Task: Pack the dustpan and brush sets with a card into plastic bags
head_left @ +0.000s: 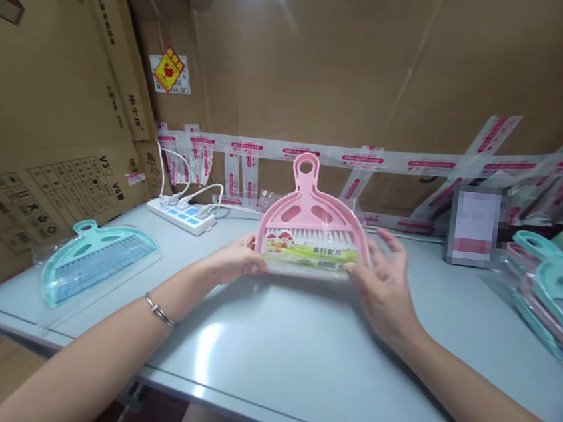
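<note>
A pink mini dustpan-and-brush set with a green paper label stands tilted up above the middle of the grey table. My left hand grips its lower left corner, fingers curled round the edge. My right hand holds the lower right corner, thumb on the front and fingers partly spread behind. A thin bracelet sits on my left wrist.
A teal dustpan set in a clear bag lies at the table's left. A white power strip with cables sits at the back left. Several bagged teal and pink sets are stacked at the right. Taped cardboard boxes wall the back and left.
</note>
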`<state>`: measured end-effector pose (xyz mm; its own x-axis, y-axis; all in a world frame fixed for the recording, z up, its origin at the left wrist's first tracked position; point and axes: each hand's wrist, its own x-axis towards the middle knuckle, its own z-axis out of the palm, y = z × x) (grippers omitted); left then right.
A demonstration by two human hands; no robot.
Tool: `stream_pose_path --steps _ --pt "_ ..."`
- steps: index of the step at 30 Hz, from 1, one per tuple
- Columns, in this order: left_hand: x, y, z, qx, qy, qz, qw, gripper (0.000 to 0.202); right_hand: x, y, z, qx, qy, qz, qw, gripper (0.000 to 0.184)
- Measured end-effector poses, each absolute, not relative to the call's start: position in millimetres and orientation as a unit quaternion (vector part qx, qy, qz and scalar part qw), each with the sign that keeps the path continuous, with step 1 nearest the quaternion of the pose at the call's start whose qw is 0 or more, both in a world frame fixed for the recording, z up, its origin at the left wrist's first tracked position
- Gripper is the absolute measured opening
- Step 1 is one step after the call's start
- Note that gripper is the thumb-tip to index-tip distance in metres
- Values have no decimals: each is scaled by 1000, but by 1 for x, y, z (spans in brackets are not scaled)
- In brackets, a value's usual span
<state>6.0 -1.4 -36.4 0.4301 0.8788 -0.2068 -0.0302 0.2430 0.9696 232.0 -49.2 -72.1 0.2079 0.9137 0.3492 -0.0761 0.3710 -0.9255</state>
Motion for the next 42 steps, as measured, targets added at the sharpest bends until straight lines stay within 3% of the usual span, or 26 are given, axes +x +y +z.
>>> stream_pose_path --steps 2,5,10,16,21,24,26,28,30,32,36,39,42 --pt "9 -1 -40 505 427 335 671 51 232 -47 -75 -439 -506 447 593 71" --pt "12 0 -44 488 441 333 676 46 230 -43 -77 -475 -544 432 540 76" --pt "15 1 -48 475 437 322 693 46 230 -41 -79 -470 -578 409 527 83" --pt "11 -1 -44 484 425 302 703 50 236 -38 -82 -449 -598 395 534 73" --pt "10 -3 -40 527 340 329 706 43 236 -36 -84 -442 -593 439 510 71" --pt "14 -2 -43 489 365 361 705 36 234 -36 -86 -454 -590 461 483 75" --pt "18 -1 -47 444 399 392 700 28 234 -37 -85 -499 -582 398 504 79" --pt "22 -1 -49 404 413 431 693 21 237 -40 -80 -525 -605 242 548 77" --pt "26 -3 -51 385 410 461 687 18 240 -45 -73 -485 -668 80 559 61" --pt "30 -6 -50 383 396 482 682 20 240 -51 -67 -415 -750 28 514 41" --pt "35 -10 -51 371 378 525 666 37 234 -59 -62 -392 -822 132 392 19" --pt "36 -10 -54 364 372 564 641 54 231 -57 -64 -454 -765 200 410 22" --pt "35 -10 -54 360 369 574 636 59 231 -53 -67 -494 -675 302 457 31"
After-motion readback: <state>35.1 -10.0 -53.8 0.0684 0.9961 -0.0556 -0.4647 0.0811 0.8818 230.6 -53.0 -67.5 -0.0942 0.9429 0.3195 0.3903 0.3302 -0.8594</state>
